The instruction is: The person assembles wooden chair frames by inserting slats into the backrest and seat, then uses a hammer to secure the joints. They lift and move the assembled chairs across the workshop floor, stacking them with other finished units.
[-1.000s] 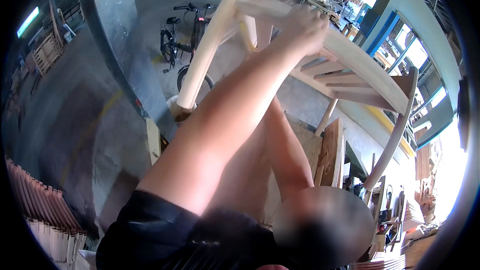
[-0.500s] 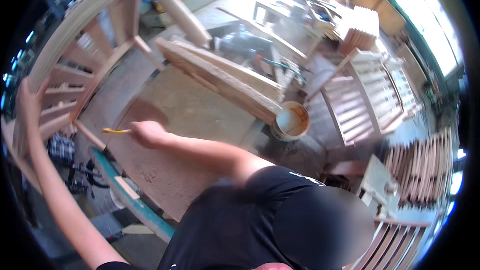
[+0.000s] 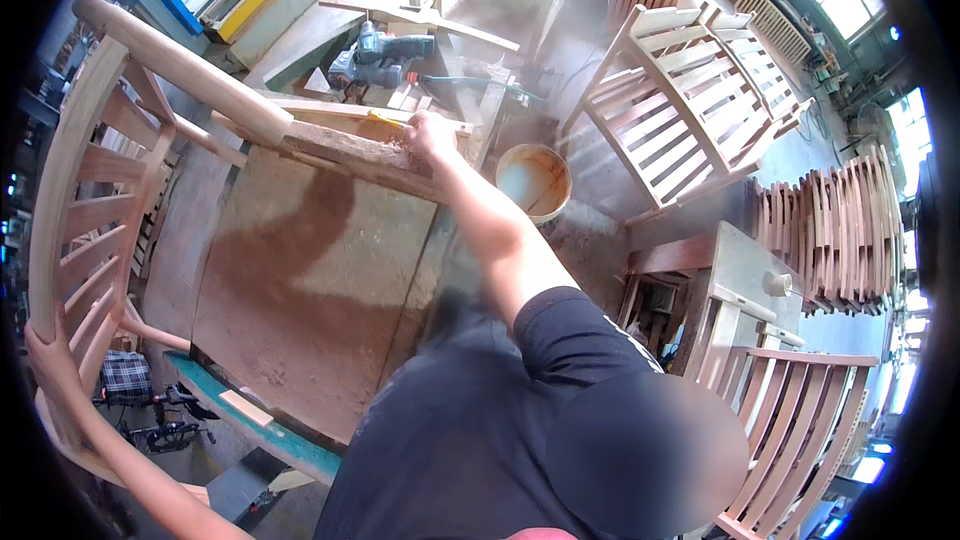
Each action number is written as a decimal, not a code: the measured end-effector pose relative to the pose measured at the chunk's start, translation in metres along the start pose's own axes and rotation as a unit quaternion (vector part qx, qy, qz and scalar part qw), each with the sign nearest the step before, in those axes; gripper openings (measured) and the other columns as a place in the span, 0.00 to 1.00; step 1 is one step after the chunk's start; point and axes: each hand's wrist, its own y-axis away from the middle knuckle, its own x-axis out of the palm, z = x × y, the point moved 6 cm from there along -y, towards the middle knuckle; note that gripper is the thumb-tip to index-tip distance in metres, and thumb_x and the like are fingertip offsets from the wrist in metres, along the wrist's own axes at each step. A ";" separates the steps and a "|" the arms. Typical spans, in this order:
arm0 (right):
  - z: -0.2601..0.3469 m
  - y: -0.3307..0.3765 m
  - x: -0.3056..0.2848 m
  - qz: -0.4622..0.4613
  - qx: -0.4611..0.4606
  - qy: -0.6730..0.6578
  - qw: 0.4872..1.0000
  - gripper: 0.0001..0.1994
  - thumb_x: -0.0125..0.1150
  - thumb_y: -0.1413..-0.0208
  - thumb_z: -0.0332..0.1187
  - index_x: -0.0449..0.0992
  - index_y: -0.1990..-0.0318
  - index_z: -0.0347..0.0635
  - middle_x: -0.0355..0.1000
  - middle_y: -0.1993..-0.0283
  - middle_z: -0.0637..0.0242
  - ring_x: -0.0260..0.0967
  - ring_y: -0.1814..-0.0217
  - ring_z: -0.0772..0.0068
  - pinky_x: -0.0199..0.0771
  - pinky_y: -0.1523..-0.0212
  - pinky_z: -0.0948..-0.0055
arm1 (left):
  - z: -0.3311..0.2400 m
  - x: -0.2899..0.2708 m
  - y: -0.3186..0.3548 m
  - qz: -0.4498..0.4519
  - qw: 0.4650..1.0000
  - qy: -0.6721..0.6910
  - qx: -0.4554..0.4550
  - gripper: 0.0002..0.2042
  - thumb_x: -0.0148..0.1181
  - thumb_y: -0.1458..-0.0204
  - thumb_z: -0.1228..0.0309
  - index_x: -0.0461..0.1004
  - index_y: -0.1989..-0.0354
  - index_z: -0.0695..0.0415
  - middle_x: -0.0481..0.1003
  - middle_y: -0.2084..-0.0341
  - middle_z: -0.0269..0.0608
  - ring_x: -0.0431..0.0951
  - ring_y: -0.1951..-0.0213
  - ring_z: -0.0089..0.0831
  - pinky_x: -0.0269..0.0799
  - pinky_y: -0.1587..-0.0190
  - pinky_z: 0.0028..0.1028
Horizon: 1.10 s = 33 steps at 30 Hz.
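At the far left, my left hand [image 3: 48,350] grips the curved outer rail of a slatted wooden frame [image 3: 70,175], which stands upright on edge. My right hand [image 3: 430,137] is closed around a thin yellow-handled tool [image 3: 385,120]; only its yellow end sticks out to the left, so its kind is unclear. This hand is over a thick, dust-covered wooden beam [image 3: 365,155] at the back of the workbench. A round rail [image 3: 190,65] of the frame reaches across toward that beam.
The workbench top [image 3: 290,270] carries sawdust and shadow. A bucket [image 3: 533,183] with pale liquid stands right of the beam. Behind lie cordless drills [image 3: 380,58]. Slatted wooden frames [image 3: 690,100] and stacked slats [image 3: 830,230] fill the right. A green edge strip [image 3: 250,420] runs along the bench's left.
My right hand has moved away and to the right, from above the bench top to the beam, still holding the yellow tool. My left hand stays on the frame. The view has shifted.
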 end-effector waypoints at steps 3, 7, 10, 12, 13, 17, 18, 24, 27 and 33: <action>-0.014 -0.006 0.024 0.100 0.049 0.002 0.994 0.10 0.66 0.49 0.41 0.85 0.62 0.50 0.79 0.57 0.58 0.77 0.51 0.57 0.76 0.50 0.61 | -0.012 -0.027 0.026 0.006 1.000 -0.007 -0.028 0.33 0.59 0.48 0.39 0.73 0.46 0.56 0.76 0.52 0.51 0.75 0.49 0.52 0.70 0.49 0.43; -0.002 -0.014 0.028 0.017 0.006 -0.021 1.000 0.11 0.61 0.48 0.42 0.85 0.65 0.48 0.80 0.65 0.56 0.78 0.59 0.54 0.76 0.53 0.59 | -0.025 -0.056 0.052 0.018 0.999 0.019 0.037 0.30 0.67 0.49 0.50 0.71 0.44 0.58 0.74 0.49 0.52 0.73 0.47 0.52 0.68 0.46 0.42; 0.065 -0.020 -0.013 -0.008 -0.098 -0.222 0.970 0.17 0.56 0.39 0.44 0.81 0.64 0.37 0.79 0.63 0.53 0.76 0.61 0.58 0.72 0.57 0.59 | -0.020 -0.074 0.084 0.029 0.996 0.049 0.073 0.29 0.71 0.52 0.59 0.69 0.44 0.59 0.74 0.49 0.53 0.73 0.45 0.50 0.69 0.45 0.42; 0.118 -0.011 -0.072 0.068 -0.123 -0.290 0.946 0.15 0.54 0.34 0.42 0.80 0.57 0.41 0.80 0.61 0.67 0.74 0.60 0.72 0.73 0.58 0.69 | -0.075 -0.092 0.098 0.090 0.985 0.145 0.038 0.30 0.73 0.56 0.59 0.70 0.46 0.57 0.74 0.52 0.51 0.73 0.49 0.54 0.69 0.48 0.43; 0.141 -0.011 -0.081 0.130 -0.138 -0.397 0.898 0.20 0.53 0.33 0.47 0.79 0.54 0.38 0.79 0.60 0.68 0.71 0.61 0.79 0.72 0.58 0.73 | -0.088 -0.106 0.103 0.066 0.989 0.128 0.034 0.30 0.74 0.58 0.59 0.71 0.47 0.56 0.75 0.54 0.50 0.74 0.50 0.53 0.69 0.49 0.44; 0.234 0.052 -0.104 0.288 -0.254 -0.506 0.772 0.28 0.47 0.32 0.53 0.68 0.38 0.35 0.75 0.49 0.64 0.69 0.48 0.75 0.67 0.45 0.70 | -0.117 -0.143 0.154 0.080 0.990 0.110 0.029 0.31 0.75 0.63 0.62 0.72 0.47 0.53 0.75 0.59 0.46 0.75 0.54 0.48 0.70 0.53 0.43; 0.249 0.072 -0.106 0.323 -0.275 -0.512 0.747 0.32 0.49 0.34 0.55 0.65 0.36 0.35 0.73 0.47 0.63 0.68 0.45 0.73 0.65 0.43 0.69 | -0.121 -0.143 0.169 0.102 0.989 0.104 0.035 0.32 0.76 0.64 0.62 0.72 0.46 0.53 0.75 0.58 0.46 0.76 0.54 0.47 0.71 0.54 0.42; 0.219 0.115 -0.107 0.174 -0.260 -0.471 0.825 0.24 0.63 0.42 0.40 0.68 0.46 0.30 0.71 0.54 0.64 0.68 0.53 0.74 0.69 0.50 0.71 | -0.179 -0.164 0.263 0.085 0.973 0.198 0.086 0.34 0.72 0.61 0.65 0.70 0.42 0.58 0.74 0.68 0.45 0.77 0.64 0.44 0.72 0.53 0.43; 0.169 0.117 -0.093 0.099 -0.251 -0.447 0.853 0.27 0.63 0.40 0.45 0.68 0.46 0.26 0.70 0.50 0.58 0.68 0.50 0.70 0.69 0.49 0.68 | -0.203 -0.163 0.316 0.108 0.975 0.178 0.082 0.32 0.69 0.57 0.67 0.69 0.41 0.60 0.71 0.73 0.42 0.75 0.68 0.42 0.72 0.52 0.43; 0.103 0.140 -0.074 0.062 -0.231 -0.422 0.874 0.24 0.61 0.39 0.45 0.69 0.53 0.26 0.72 0.58 0.61 0.69 0.63 0.73 0.72 0.61 0.71 | -0.228 -0.164 0.367 0.149 0.966 0.202 0.060 0.24 0.57 0.47 0.76 0.68 0.39 0.58 0.67 0.77 0.35 0.72 0.72 0.33 0.72 0.49 0.41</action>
